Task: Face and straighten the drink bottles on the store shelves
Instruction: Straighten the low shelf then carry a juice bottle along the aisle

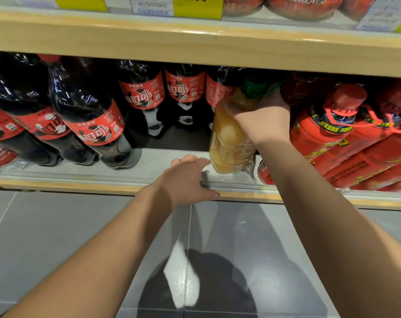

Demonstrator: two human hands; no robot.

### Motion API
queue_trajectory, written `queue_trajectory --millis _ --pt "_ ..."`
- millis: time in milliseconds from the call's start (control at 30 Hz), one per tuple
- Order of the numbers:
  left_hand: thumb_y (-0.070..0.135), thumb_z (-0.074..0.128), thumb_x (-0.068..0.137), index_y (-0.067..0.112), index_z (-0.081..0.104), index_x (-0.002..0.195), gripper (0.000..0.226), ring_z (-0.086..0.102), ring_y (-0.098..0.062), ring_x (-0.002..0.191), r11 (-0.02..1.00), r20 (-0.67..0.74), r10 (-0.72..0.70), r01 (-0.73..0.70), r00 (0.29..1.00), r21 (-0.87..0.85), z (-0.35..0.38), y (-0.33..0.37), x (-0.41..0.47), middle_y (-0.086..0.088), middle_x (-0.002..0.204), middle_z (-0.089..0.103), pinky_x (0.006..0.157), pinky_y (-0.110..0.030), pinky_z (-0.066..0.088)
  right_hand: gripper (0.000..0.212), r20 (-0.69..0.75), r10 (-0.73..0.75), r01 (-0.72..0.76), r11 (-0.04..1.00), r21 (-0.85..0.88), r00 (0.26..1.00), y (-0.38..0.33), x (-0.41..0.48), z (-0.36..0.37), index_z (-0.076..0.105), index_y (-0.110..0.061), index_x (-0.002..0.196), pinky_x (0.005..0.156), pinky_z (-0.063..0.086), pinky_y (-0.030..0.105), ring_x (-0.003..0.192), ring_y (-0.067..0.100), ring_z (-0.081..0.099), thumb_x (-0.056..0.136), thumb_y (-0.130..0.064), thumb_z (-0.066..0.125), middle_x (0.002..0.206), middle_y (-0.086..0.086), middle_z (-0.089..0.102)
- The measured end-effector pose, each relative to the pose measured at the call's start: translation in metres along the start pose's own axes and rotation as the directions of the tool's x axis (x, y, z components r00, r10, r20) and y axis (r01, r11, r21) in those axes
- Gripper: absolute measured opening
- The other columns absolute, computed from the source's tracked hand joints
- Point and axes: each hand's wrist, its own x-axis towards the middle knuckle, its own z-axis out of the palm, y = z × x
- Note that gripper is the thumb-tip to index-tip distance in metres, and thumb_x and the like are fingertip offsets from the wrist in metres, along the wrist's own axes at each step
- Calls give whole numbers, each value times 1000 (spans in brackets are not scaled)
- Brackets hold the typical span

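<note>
Red labels on the cola bottles (141, 94) carry the white Chinese Coca-Cola script 可口可乐, with 汽水 in small print at the right. A white price label (151, 5) on the upper shelf (195, 40) shows 0001295 and a number ending 27003703412. The adjoining yellow tag (197, 6) shows cropped digits ending .00. Print on the red bottles (332, 125) is illegible.
</note>
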Motion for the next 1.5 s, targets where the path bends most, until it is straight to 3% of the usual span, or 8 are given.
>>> queue_trajectory --millis 400,533,667,833,1033,1167,1300,1500 --pt "54 57 90 25 30 152 73 47 -20 131 949 62 -188 197 980 -245 20 -8 14 4 153 39 103 -29 35 27 1 -79 78 991 110 997 5 -26 -27 67 -13 74 58 37 0 63 -10 57 68 -32 85 67 -9 68" --pt "54 47 91 29 39 145 60 59 -19 114 719 123 -387 382 914 -580 23 -11 22 5 128 59 103 -38 45 30 -24 -112 114 978 176 993 5 -41 -35 65 -35 76 69 46 4 77 -21 61 65 -45 92 72 -30 66" --pt "49 46 98 12 50 126 46 66 -32 109 458 188 -425 389 885 -799 25 -9 24 -7 110 61 94 -44 56 48 -35 -90 96 967 236 995 1 -50 -39 69 -27 91 77 58 24 84 -8 68 60 -55 91 85 -18 73" --pt "58 40 98 15 44 131 54 65 -34 107 186 299 -474 426 828 -885 18 -6 23 -10 128 53 95 -46 55 51 -40 -151 156 930 332 988 -12 -64 -57 67 -28 103 79 58 24 91 -4 69 64 -48 93 95 -20 73" --pt "71 23 95 14 48 132 73 63 -47 109 -159 531 -242 507 812 -847 20 -18 14 -29 121 63 86 -58 54 51 78 -238 185 889 419 968 -20 -87 -85 70 -23 111 84 61 36 98 9 72 68 -36 95 103 -9 76" --pt "79 32 89 19 50 136 78 65 -50 105 -162 596 -104 578 796 -800 26 -24 6 -25 127 62 88 -49 56 53 118 -273 211 902 377 955 -20 -94 -108 69 -34 111 76 57 18 96 -2 69 66 -42 94 102 -21 73" --pt "59 62 85 11 57 116 57 70 -44 99 -208 559 -140 528 817 -824 34 -11 -6 -21 121 67 84 -54 58 54 213 -279 195 918 345 936 -17 -96 -130 65 -34 117 80 62 36 101 6 70 70 -43 91 108 -16 72" --pt "56 45 98 19 60 129 50 69 -39 105 -185 540 -147 513 829 -838 28 34 -54 -17 118 71 90 -56 55 47 279 -193 18 849 528 941 -7 -109 -172 62 -9 123 82 55 22 102 9 71 82 -7 85 109 -8 75"
